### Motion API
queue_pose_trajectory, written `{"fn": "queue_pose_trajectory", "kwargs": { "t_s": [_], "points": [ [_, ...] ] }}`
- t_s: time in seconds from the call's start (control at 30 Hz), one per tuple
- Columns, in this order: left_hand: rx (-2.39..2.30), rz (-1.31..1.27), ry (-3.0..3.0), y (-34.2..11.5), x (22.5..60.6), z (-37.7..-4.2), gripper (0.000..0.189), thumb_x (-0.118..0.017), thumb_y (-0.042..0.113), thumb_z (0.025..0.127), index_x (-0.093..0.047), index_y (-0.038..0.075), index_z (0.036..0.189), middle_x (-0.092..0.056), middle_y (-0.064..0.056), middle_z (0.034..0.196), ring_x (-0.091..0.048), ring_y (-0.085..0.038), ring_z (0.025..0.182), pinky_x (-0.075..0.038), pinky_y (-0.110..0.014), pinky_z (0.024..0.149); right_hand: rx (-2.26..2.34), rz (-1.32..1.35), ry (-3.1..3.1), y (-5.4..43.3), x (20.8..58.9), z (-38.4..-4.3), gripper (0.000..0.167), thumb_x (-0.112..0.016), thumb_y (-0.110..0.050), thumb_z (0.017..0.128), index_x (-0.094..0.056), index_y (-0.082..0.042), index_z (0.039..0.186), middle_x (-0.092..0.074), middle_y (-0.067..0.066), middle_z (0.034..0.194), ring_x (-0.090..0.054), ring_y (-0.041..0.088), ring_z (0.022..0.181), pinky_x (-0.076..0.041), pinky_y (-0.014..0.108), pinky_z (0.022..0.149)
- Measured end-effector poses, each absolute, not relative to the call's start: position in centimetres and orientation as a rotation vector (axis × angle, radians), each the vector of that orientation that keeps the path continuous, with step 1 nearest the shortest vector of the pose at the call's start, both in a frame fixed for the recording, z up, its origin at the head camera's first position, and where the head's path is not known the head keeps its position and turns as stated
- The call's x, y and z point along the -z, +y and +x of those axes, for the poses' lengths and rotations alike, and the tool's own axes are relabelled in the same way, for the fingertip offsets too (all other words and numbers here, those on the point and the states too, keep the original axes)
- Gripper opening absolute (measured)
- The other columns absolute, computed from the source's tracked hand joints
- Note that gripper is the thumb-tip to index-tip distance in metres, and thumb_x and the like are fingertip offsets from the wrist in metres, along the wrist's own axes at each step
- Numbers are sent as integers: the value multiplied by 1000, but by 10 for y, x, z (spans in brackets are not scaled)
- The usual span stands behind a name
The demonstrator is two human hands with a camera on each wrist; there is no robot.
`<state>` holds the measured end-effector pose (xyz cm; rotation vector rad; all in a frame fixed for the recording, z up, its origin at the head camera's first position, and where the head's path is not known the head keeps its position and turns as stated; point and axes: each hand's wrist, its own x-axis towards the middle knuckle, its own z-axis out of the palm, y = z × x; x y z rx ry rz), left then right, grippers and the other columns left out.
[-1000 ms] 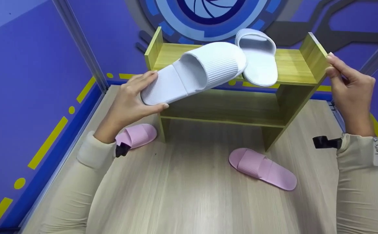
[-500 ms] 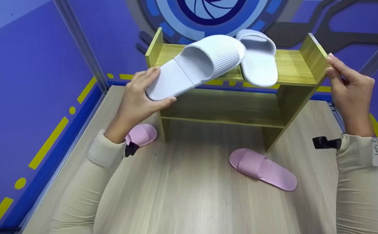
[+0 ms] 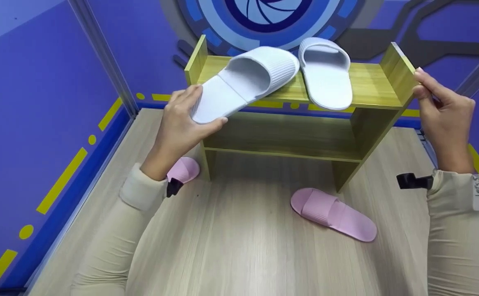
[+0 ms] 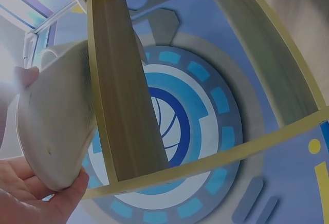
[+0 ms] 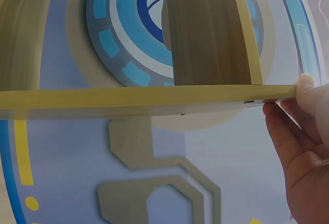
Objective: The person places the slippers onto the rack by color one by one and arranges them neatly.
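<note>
My left hand (image 3: pixel 182 117) grips the heel end of a white slide slipper (image 3: pixel 223 96), thumb on the near side and fingers on the far side. The slipper is tilted, its toe up over the top board of a small wooden shelf (image 3: pixel 282 153). In the left wrist view the slipper's sole (image 4: pixel 56 121) faces the camera, beside the board's edge. A second white slipper (image 3: pixel 328 84) lies on the top board to the right, toe toward the wall. My right hand (image 3: pixel 447 111) pinches the upper edge of the shelf's right side panel (image 5: pixel 154 99).
One pink slipper (image 3: pixel 338 216) lies on the wood-grain floor (image 3: pixel 239 246) in front of the shelf. Another pink slipper (image 3: pixel 187 169) sits by the left leg, partly behind my left wrist. A blue-purple patterned wall (image 3: pixel 136 49) stands close behind the shelf.
My left hand has moved right with the white slipper, whose toe has come down and left, opening a small gap to the other white slipper. The right hand stays on the panel.
</note>
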<state>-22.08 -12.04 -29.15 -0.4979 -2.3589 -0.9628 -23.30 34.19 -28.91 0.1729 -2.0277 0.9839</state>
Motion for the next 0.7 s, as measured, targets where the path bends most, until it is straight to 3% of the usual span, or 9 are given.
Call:
{"fn": "queue_pose_trajectory", "kwargs": {
  "t_s": [0.4, 0.7],
  "points": [
    [948, -504, -2447, -118, 290, -222, 77, -79, 41, 77, -53, -1, 135, -54, -17, 138, -48, -30, 117, -47, -43, 95, -966, 173, -2040, 342, 289, -232, 29, -69, -18, 87, -70, -19, 116, -65, 4, 122, -61, -4, 109, -47, 5, 82],
    [985, -551, -2563, -130, 284, -222, 78, -76, 43, 78, -49, 2, 139, -48, -14, 145, -46, -30, 127, -42, -46, 101, -959, 179, -2047, 342, 289, -231, 30, -68, -19, 87, -69, -18, 117, -64, 8, 123, -61, -3, 110, -48, 6, 82]
  ]
}}
